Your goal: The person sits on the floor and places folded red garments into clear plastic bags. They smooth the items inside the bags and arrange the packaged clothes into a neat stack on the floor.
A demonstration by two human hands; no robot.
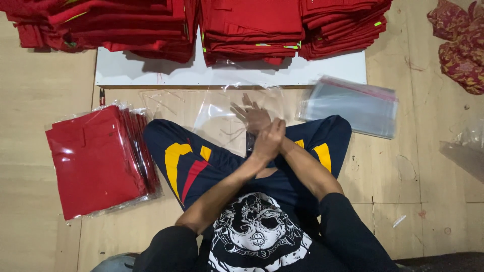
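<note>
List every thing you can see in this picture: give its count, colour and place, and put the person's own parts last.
Folded garments: several stacks, red, on the white board at top.
White board: one, under the stacks.
Bagged garments: one pile, red in clear plastic, on the floor at left.
Empty bags: one stack, clear, right of the knees.
Open bag: one, clear, in front of the hands.
Patterned cloth: one, dark red, top right corner.
Floor: wooden, tan.
Left hand: crossed over the right.
Right hand: underneath, fingers spread, by the open bag.
</note>
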